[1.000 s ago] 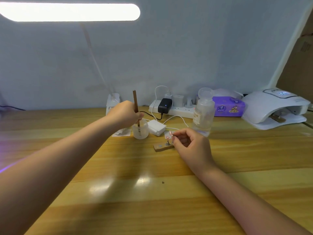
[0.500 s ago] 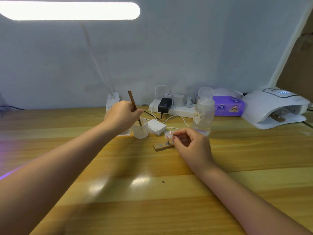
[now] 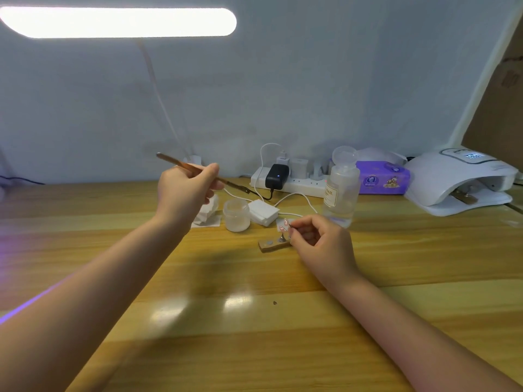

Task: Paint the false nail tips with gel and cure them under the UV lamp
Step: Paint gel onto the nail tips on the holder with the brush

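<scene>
My left hand (image 3: 185, 190) grips a thin brown brush (image 3: 232, 183) and holds it in the air, tip pointing right and down, above a small frosted jar (image 3: 236, 215). My right hand (image 3: 319, 243) pinches a pinkish false nail tip (image 3: 283, 225) that stands on a small wooden holder (image 3: 273, 245) with metal studs. The white UV lamp (image 3: 464, 179) sits at the far right with its display lit and another wooden holder (image 3: 464, 197) inside its opening.
A clear plastic bottle (image 3: 341, 190) stands behind my right hand. White pads (image 3: 263, 212), crumpled wipes (image 3: 208, 212), a power strip (image 3: 294, 181) with plugs and cables, and a purple tissue pack (image 3: 382, 178) lie along the back. A desk lamp bar (image 3: 119, 22) glows overhead.
My left hand lifted the brush out of the frosted jar and tilted it from upright to nearly level. My right hand stayed on the nail tip.
</scene>
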